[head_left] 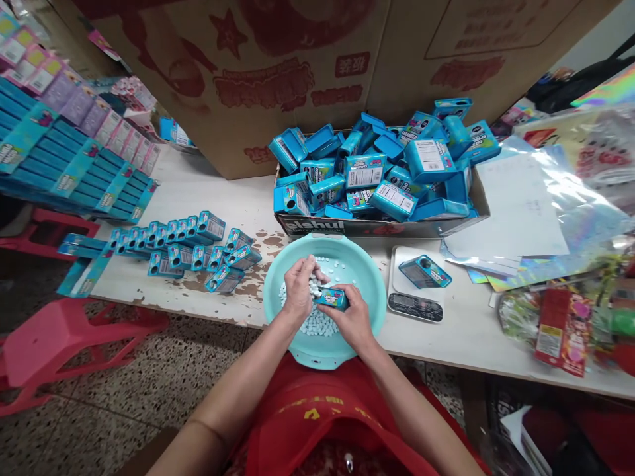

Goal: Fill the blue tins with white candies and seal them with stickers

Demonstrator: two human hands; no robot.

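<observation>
A turquoise basin point(370, 277) with many small pale candies point(320, 322) in it stands at the table's front edge. Over it, my left hand point(300, 287) is closed around a handful of the candies, some showing at its fingers. My right hand point(354, 317) grips a small blue candy box point(333, 299), tilted on its side, with one end against the candies in my left hand. To the right, a similar blue box point(425, 272) rests on a white kitchen scale point(415, 316).
Behind the basin, a low carton point(317, 227) is heaped with blue boxes. Several blue boxes point(198, 244) stand in rows at left, near stacked display packs point(64, 152). A large cardboard box point(297, 86) rises at the back. Plastic packets point(563, 330) lie at right; a red stool point(54, 344) is at left.
</observation>
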